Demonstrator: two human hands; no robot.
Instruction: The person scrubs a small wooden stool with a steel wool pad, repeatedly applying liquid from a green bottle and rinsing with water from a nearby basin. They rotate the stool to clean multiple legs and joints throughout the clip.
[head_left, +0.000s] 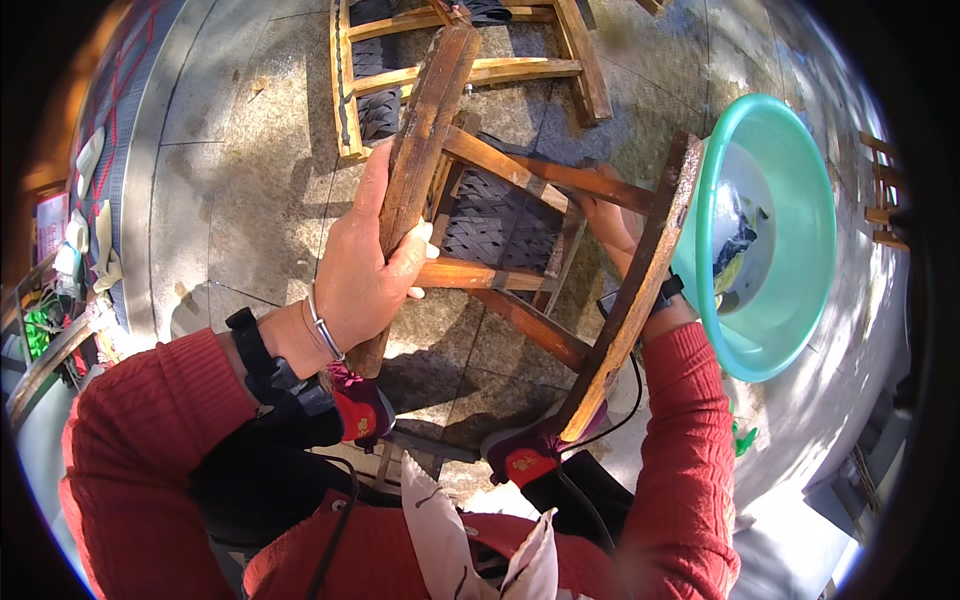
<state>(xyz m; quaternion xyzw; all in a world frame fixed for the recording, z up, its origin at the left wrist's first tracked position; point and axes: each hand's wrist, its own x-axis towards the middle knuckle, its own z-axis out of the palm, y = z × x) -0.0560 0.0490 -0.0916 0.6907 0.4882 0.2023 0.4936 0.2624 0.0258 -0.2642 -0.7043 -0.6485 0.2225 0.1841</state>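
A wooden stool (643, 270) with a seat of woven dark straps (502, 217) is tilted before me, its thick brown bars towards me. My left hand (367, 240) wraps around the left bar, thumb on the near side. Behind the right bar, my right hand (607, 225) reaches in beside the far corner of the seat frame. Its fingertips are hidden by the wood, so their grip does not show. The wood looks worn, with a paler strip along the lower right bar.
A green plastic basin (814, 225) holding water and dark and yellowish pieces stands on my right. Beyond the stool, another wooden stool (469, 75) with dark woven straps lies on the stone paving (247, 187). Assorted items, including pale cloths (105, 247), are at far left.
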